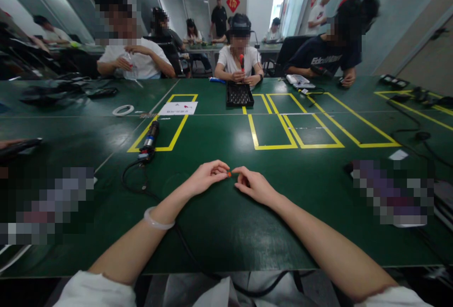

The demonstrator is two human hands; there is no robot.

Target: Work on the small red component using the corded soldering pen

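Two bare hands meet over the green counter (255, 245) in the head view: the left hand (208, 177) has thumb and fingertips closed on a small orange piece (230, 174), while the right hand (256, 185), loosely curled with thumb and index apart, appears to hold nothing, its index tip at the piece, contact uncertain. Judged best practice: light fingertip pinch, piece kept low over the counter, right index aligned before pressing. Container noted: black tray (239, 105) at the far side, holding many small pale items, too small to identify.
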